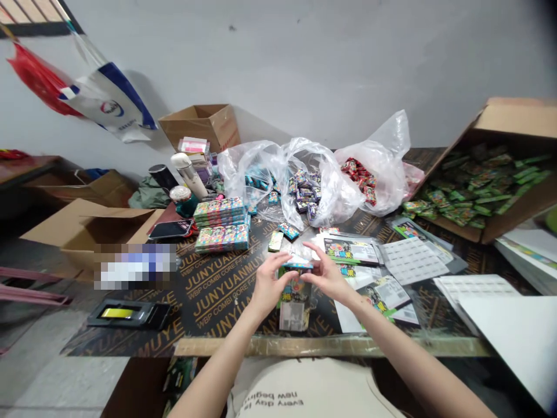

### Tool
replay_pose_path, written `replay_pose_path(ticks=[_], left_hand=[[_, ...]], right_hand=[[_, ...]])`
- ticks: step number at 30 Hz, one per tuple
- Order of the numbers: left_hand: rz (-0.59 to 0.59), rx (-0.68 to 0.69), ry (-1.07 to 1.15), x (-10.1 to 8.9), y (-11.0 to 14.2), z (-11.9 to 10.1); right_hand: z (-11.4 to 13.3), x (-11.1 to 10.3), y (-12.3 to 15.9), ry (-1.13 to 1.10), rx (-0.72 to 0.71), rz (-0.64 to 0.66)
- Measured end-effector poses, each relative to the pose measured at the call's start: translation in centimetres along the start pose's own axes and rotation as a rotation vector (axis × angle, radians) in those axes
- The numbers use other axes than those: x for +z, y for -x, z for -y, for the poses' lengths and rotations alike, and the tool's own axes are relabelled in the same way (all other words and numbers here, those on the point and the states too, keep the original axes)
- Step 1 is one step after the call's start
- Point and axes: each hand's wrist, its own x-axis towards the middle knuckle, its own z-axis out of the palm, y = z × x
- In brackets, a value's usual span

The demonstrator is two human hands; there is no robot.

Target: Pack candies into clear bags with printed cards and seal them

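Over the front middle of the table, my left hand [272,283] is curved around the left side of a small blue-and-white packet [298,262]. My right hand [329,278] grips the same packet from the right, its index finger raised over the top. Directly below lies a colourful printed pouch [293,310] with a pale label, partly hidden by my fingers. Just beyond my hands are a small yellow-green packet [275,241] and a dark blue packet [289,230]. Printed cards [352,249] lie close to my right hand.
Clear plastic bags hold blue, purple [307,194] and red packets [359,177]. Stacked packet blocks [221,238] stand left, near a phone [170,230] and white bottle [189,174]. A tilted carton [491,125] of green packets is at right, beside label sheets [413,260].
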Motion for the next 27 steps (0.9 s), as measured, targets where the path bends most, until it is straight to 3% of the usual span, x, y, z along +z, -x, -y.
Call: replay_pose_path(ticks=[9, 13, 16, 20, 23, 27], left_hand=[[0.047, 0.080, -0.062, 0.1, -0.1, -0.5], [0.079, 0.153, -0.074, -0.2, 0.2, -0.9], [0.117, 0.173, -0.090, -0.5, 0.3, -1.3], [0.186, 0.145, -0.105, -1.0, 0.1, -1.3], [0.159, 0.071, -0.054, -1.1, 0.0, -0.9], [0.083, -0.016, 0.005, -1.2, 0.1, -0.2]], right_hand=[[0.0, 0.0, 1.3, 0.064, -0.089, -0.137], [0.9, -0.4, 1.9, 0.288, -0.186, -0.056], [2.3, -1.1, 1.5, 0.388, -0.184, 0.040], [4.0, -1.4, -0.1, 0.373, -0.190, -0.063], [4.3, -0.5, -0.8, 0.293, -0.123, -0.065], [3.5, 1.0, -0.7, 0.096, 0.057, 0.022]])
